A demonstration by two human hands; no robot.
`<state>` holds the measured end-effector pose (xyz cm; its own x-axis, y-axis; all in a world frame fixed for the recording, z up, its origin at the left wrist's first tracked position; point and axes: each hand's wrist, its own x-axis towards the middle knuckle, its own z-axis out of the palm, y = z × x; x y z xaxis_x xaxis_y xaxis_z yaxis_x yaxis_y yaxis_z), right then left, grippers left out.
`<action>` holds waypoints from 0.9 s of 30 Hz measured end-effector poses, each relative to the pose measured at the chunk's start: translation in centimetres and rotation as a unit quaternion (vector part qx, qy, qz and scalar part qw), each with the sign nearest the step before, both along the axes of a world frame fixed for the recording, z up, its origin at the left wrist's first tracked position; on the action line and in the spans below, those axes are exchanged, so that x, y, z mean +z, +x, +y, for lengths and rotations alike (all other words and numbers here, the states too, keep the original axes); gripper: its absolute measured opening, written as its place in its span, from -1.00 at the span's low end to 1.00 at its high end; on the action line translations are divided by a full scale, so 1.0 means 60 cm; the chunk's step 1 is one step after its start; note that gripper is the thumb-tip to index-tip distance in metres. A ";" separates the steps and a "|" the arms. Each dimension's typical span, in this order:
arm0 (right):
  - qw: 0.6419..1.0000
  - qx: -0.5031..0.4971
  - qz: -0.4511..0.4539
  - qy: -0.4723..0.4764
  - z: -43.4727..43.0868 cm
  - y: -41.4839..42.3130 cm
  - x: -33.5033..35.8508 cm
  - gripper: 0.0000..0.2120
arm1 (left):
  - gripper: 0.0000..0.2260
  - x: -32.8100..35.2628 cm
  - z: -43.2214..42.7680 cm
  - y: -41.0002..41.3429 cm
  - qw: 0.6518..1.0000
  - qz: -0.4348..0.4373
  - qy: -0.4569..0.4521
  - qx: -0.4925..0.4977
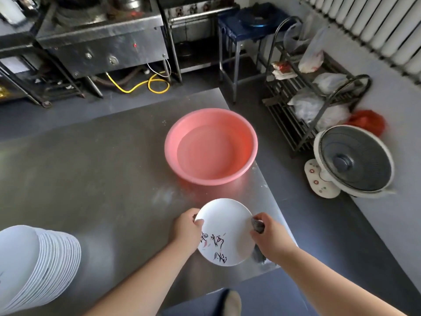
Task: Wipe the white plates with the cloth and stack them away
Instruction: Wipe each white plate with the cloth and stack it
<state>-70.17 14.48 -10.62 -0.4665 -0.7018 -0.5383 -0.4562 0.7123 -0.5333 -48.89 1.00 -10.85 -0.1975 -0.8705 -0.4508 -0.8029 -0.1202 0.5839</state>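
Observation:
I hold a white plate (224,224) with dark painted characters above the near right part of the steel table (95,169). My left hand (186,228) grips its left rim, thumb on the face. My right hand (270,233) pinches a grey cloth (257,226) against the plate's right rim; more of the cloth hangs below the hand. A tall leaning stack of white plates (38,267) stands at the table's near left corner.
A pink plastic basin (210,145) sits on the table just beyond the plate. To the right on the floor are an electric fan (354,160) and a metal rack (314,94) with plastic bags. Steel cooking equipment (102,42) lines the far side.

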 end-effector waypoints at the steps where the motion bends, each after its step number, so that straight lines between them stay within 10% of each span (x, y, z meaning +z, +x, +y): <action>1: 1.000 0.006 0.007 0.002 0.000 -0.002 -0.004 -0.77 | -0.83 -0.002 -0.003 -0.003 1.000 -0.008 -0.004 -0.009; 27: 0.949 0.102 0.298 0.027 -0.050 0.051 0.096 -0.71 | -0.60 0.056 -0.065 0.101 0.977 -0.070 -0.115 -0.168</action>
